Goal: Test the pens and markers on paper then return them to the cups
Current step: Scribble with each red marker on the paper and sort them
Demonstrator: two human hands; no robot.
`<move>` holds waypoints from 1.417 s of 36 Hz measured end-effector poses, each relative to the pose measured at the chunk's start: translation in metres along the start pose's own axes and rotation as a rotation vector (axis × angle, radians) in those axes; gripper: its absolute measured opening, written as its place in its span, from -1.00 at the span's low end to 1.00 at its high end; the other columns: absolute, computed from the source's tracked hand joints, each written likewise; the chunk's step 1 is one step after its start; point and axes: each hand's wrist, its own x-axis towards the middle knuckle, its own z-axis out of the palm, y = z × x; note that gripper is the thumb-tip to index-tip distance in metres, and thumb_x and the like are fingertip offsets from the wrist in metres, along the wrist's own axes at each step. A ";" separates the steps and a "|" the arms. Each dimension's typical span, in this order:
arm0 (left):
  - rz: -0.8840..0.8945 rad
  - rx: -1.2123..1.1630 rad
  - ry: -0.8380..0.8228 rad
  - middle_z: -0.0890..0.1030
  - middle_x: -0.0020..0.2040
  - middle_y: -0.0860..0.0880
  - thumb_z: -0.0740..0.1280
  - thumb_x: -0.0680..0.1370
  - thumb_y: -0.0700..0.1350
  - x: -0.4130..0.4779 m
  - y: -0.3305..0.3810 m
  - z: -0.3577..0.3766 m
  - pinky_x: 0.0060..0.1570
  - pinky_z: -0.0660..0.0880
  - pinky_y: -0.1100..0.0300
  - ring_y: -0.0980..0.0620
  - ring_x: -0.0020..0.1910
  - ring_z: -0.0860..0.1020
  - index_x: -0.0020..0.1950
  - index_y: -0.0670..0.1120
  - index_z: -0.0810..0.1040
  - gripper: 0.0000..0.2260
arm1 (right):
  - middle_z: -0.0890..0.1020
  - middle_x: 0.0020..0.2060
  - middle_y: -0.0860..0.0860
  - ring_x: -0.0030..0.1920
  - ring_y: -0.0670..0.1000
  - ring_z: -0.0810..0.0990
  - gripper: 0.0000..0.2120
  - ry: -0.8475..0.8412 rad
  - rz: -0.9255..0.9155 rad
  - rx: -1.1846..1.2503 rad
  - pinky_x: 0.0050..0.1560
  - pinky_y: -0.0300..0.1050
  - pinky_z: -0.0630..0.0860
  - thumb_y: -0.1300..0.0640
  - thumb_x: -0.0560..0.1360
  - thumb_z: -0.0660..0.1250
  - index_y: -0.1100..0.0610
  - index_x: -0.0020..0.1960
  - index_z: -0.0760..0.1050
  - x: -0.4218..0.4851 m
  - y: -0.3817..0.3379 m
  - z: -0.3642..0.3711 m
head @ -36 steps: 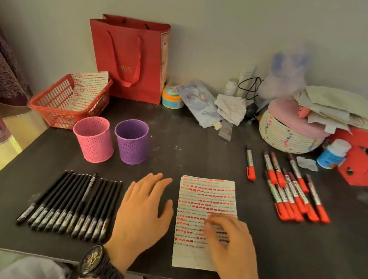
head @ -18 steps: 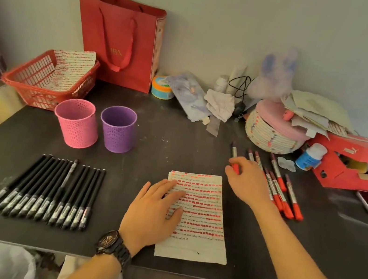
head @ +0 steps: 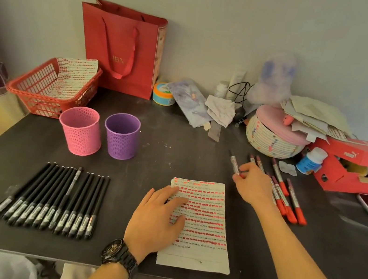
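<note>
One red marker [head: 234, 164] is pinched in the curled fingers of the right hand [head: 254, 186]; more red markers [head: 290, 202] lie just right of that grip. Below-left of it, the left hand [head: 155, 218] presses flat on paper [head: 206, 229] crowded with test marks. Far left, black pens [head: 52, 199] lie near a pink cup [head: 80, 131] and purple cup [head: 121, 137], which look empty, so returning likely remains

Black pens [head: 52, 197]; red-capped markers [head: 289, 203]; perforated pink cup [head: 80, 131] and purple cup [head: 121, 135]; paper [head: 204, 219] rowed with red dashes; dark table [head: 175, 152].
</note>
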 end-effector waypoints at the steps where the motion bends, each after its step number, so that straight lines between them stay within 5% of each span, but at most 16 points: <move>1: -0.001 0.000 0.004 0.16 0.59 0.19 0.13 0.62 0.20 0.000 0.000 0.001 0.51 -0.23 0.14 0.17 0.58 0.05 0.51 0.24 0.31 -0.56 | 0.69 0.07 0.02 -0.03 0.04 0.64 -0.69 0.007 0.017 0.118 -0.10 -0.09 0.51 0.05 0.59 0.38 0.05 0.30 0.47 -0.007 0.002 -0.003; 5: 0.002 -0.021 0.021 0.17 0.59 0.19 0.13 0.61 0.22 -0.001 0.000 0.000 0.50 -0.18 0.14 0.13 0.58 0.07 0.50 0.24 0.33 -0.56 | 0.71 -0.07 -0.05 -0.09 -0.02 0.73 -0.59 -0.043 0.061 0.762 -0.09 -0.18 0.63 0.14 0.57 0.42 0.10 0.40 0.46 -0.053 0.005 -0.012; 10: 0.023 -0.136 0.112 0.29 0.52 0.22 0.10 0.58 0.26 -0.005 0.004 -0.005 0.54 0.15 0.07 0.17 0.54 0.14 0.42 0.22 0.44 -0.56 | 0.74 0.04 0.04 0.05 0.08 0.73 -0.64 -0.123 0.008 1.218 -0.07 -0.19 0.65 0.06 0.39 0.49 0.02 0.18 0.67 -0.128 0.007 -0.010; 15: 0.050 -0.231 0.224 0.54 0.24 0.21 0.14 0.61 0.19 -0.018 0.015 -0.013 0.27 0.45 0.15 0.23 0.30 0.40 0.24 0.11 0.59 -0.66 | 0.74 0.02 0.08 0.10 0.07 0.71 -0.69 -0.111 0.039 1.219 0.06 -0.01 0.57 -0.09 0.36 0.47 -0.02 0.07 0.68 -0.183 0.002 0.007; 18: 0.068 -0.334 0.261 0.58 0.07 0.24 0.10 0.65 0.19 -0.036 0.032 -0.015 0.08 0.47 0.24 0.21 0.13 0.49 0.12 0.10 0.60 -0.67 | 0.74 0.03 -0.01 0.08 -0.02 0.71 -0.71 -0.080 0.022 1.173 -0.10 -0.15 0.57 -0.07 0.36 0.47 -0.06 0.06 0.67 -0.204 -0.002 0.017; 20: 0.101 -0.449 0.211 0.60 -0.03 0.21 0.07 0.67 0.20 -0.049 0.048 -0.015 -0.02 0.47 0.21 0.15 0.02 0.54 0.03 0.14 0.58 -0.67 | 0.75 0.03 -0.02 0.06 -0.05 0.71 -0.72 -0.059 0.009 1.187 -0.17 -0.24 0.60 -0.01 0.36 0.48 -0.08 0.07 0.67 -0.213 -0.005 0.022; 25: -0.061 -0.766 0.023 0.58 -0.25 0.15 0.05 0.68 0.19 -0.064 0.073 -0.012 -0.18 0.49 0.08 0.12 -0.23 0.53 -0.18 0.13 0.52 -0.63 | 0.73 0.06 -0.04 0.10 -0.05 0.70 -0.76 0.001 -0.053 1.170 0.03 -0.35 0.56 0.00 0.44 0.50 -0.09 0.11 0.68 -0.223 -0.011 0.028; 30: -0.034 -0.544 0.097 0.56 -0.27 0.10 -0.03 0.64 0.22 -0.071 0.074 -0.003 -0.27 0.43 0.11 0.09 -0.24 0.52 -0.25 0.08 0.44 -0.58 | 0.73 -0.03 0.05 0.08 0.03 0.70 -0.82 0.033 0.109 1.455 0.05 -0.11 0.59 0.01 0.52 0.34 0.05 -0.09 0.69 -0.219 -0.010 0.022; 36: -0.092 -0.278 0.176 0.45 -0.40 0.07 -0.04 0.54 0.19 -0.069 0.083 0.005 -0.43 0.32 0.11 0.02 -0.40 0.39 -0.36 0.01 0.32 -0.61 | 0.36 -0.41 -0.03 -0.39 -0.02 0.39 -0.74 -0.006 0.406 2.066 -0.13 -0.07 0.44 0.07 0.57 0.24 0.08 -0.28 0.39 -0.215 -0.025 0.015; 45: -0.095 -0.158 0.206 0.43 -0.57 0.03 -0.01 0.60 0.14 -0.078 0.097 0.005 -0.48 0.19 0.22 0.01 -0.57 0.36 -0.50 0.00 0.17 -0.52 | 0.12 -0.56 -0.07 -0.53 -0.03 0.08 -0.53 -0.007 0.539 2.050 -0.49 -0.16 0.23 0.04 0.55 0.27 0.02 -0.44 0.13 -0.211 -0.021 0.015; 48: -0.101 -0.172 0.205 0.41 -0.58 0.01 -0.02 0.59 0.12 -0.084 0.098 0.007 -0.52 0.10 0.21 -0.01 -0.57 0.29 -0.48 0.00 0.14 -0.55 | 0.09 -0.59 -0.07 -0.58 -0.04 0.04 -0.50 -0.108 0.476 1.999 -0.55 -0.17 0.16 0.04 0.54 0.27 0.02 -0.47 0.10 -0.208 -0.016 0.014; 51: -0.070 -0.268 0.172 0.42 -0.55 -0.02 -0.09 0.57 0.11 -0.086 0.098 0.008 -0.52 0.22 0.13 -0.06 -0.55 0.34 -0.45 -0.02 0.17 -0.57 | 0.11 -0.63 -0.08 -0.60 -0.06 0.03 -0.51 -0.239 0.346 1.984 -0.56 -0.18 0.11 0.04 0.46 0.31 0.01 -0.50 0.10 -0.206 -0.015 0.014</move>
